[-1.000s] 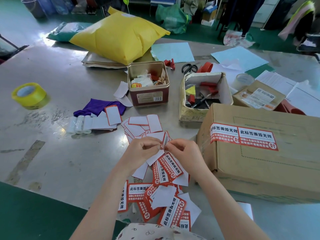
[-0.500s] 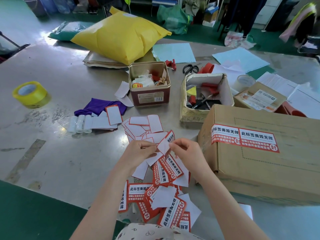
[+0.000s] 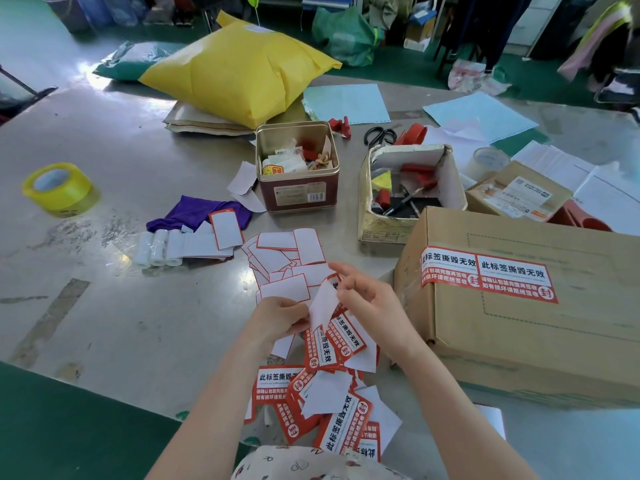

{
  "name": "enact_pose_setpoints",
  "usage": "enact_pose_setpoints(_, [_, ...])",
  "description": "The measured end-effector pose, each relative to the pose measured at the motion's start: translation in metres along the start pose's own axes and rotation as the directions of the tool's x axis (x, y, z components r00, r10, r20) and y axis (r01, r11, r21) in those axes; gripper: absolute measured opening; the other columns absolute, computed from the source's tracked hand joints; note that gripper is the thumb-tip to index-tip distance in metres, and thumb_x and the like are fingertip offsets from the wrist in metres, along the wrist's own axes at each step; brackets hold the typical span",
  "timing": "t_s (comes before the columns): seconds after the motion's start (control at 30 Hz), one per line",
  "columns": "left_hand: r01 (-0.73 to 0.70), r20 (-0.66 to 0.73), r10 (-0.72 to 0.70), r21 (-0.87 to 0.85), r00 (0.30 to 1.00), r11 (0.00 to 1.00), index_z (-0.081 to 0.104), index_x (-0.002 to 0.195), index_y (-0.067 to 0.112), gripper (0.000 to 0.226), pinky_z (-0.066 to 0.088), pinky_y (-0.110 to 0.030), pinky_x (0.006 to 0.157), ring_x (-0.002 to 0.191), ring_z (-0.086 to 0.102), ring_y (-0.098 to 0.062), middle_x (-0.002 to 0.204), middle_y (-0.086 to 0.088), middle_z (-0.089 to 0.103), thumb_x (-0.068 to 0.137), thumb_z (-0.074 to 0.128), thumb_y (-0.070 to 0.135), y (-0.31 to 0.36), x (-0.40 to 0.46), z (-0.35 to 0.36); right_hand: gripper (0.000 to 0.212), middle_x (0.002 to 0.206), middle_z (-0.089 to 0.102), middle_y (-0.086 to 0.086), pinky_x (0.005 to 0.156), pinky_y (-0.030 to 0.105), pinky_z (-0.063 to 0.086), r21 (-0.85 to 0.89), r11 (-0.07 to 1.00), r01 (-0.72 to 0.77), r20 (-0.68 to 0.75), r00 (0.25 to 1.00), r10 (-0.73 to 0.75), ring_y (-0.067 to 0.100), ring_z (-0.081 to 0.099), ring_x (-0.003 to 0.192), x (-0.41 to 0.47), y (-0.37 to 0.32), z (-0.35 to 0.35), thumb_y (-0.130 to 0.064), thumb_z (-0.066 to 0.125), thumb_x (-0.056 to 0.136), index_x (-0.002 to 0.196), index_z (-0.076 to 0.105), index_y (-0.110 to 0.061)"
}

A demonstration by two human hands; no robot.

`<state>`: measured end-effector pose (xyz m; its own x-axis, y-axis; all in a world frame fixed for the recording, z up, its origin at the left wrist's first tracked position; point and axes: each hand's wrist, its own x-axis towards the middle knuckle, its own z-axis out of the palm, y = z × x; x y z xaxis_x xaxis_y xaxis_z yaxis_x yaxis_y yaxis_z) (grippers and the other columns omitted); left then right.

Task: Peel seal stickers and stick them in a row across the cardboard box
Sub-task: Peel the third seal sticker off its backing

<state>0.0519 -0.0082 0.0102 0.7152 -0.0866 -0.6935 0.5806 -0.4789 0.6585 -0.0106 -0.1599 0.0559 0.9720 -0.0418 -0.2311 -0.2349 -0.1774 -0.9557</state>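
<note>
Fingers of both hands pinch one seal sticker (image 3: 323, 303) above the worktop's near edge: left hand (image 3: 280, 318) on white backing, right hand (image 3: 370, 299) peeling; cardboard box (image 3: 519, 327) sits right, two stickers (image 3: 488, 277) on it.

Non-task items on grey table (image 3: 131, 327), head view.
Far centre: yellow bag (image 3: 239, 69) lying on flat brown envelopes (image 3: 197, 121). Left: yellow tape roll (image 3: 57, 188). Centre: open tin (image 3: 298, 168) full of small bits; purple cloth (image 3: 194, 214) to its left, white rolls (image 3: 157, 247) nearer. Right of tin: open small carton (image 3: 410, 192) holding red pieces and a pen; scissors (image 3: 379, 135) beyond it. Far right: blue sheets (image 3: 479, 112), clear tape roll (image 3: 488, 162), labelled parcel (image 3: 519, 194).
</note>
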Motion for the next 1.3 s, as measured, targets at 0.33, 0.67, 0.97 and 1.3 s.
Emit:
enact_pose_setpoints(0.33, [0.010,-0.037,-0.009,0.025,0.999,1.000,0.067,0.072,0.007,0.017,0.054,-0.036,0.089,0.089,0.068,-0.020,0.087,-0.010,0.072,0.086,0.060,0.015,-0.004,0.006,-0.005,0.034,0.100,0.070,0.003,0.072,0.019,0.053,-0.019,0.995,-0.098,-0.020,0.995,0.098,0.007,0.068,0.084,-0.001,0.004,-0.003,-0.032,0.039,0.098,0.099,0.067,-0.014])
enact_pose_setpoints(0.67, [0.002,-0.227,0.015,0.074,0.974,0.997,0.069,0.077,0.005,0.015,0.053,-0.029,0.074,0.082,0.065,-0.022,0.083,-0.012,0.065,0.084,0.060,0.015,-0.005,0.018,-0.017,0.026,0.084,0.065,-0.025,0.056,0.002,0.046,-0.054,0.989,-0.136,-0.051,0.990,0.133,-0.016,0.064,0.072,0.004,0.003,0.000,-0.041,0.037,0.098,0.087,0.060,-0.040])
enact_pose_setpoints(0.97, [-0.270,-0.418,0.274,0.071,0.866,0.960,0.069,0.103,0.012,0.020,0.038,-0.018,0.056,0.083,0.052,-0.013,0.095,0.001,0.062,0.092,0.053,0.019,-0.007,0.019,-0.018,0.036,0.117,0.064,-0.008,0.065,0.009,0.047,-0.083,0.988,-0.133,-0.156,0.981,0.119,-0.005,0.062,0.091,0.013,0.008,-0.001,-0.038,0.037,0.098,0.128,0.052,-0.024])
enact_pose_setpoints(1.3, [-0.040,-0.385,0.066,0.076,0.920,0.996,0.067,0.093,0.007,0.019,0.040,-0.022,0.053,0.075,0.054,-0.020,0.089,-0.007,0.061,0.092,0.053,0.019,-0.031,0.040,-0.016,0.035,0.117,0.060,-0.010,0.054,0.005,0.046,-0.113,0.982,-0.151,-0.187,0.974,0.129,-0.011,0.058,0.079,0.016,0.008,-0.001,-0.033,0.039,0.099,0.130,0.050,-0.023])
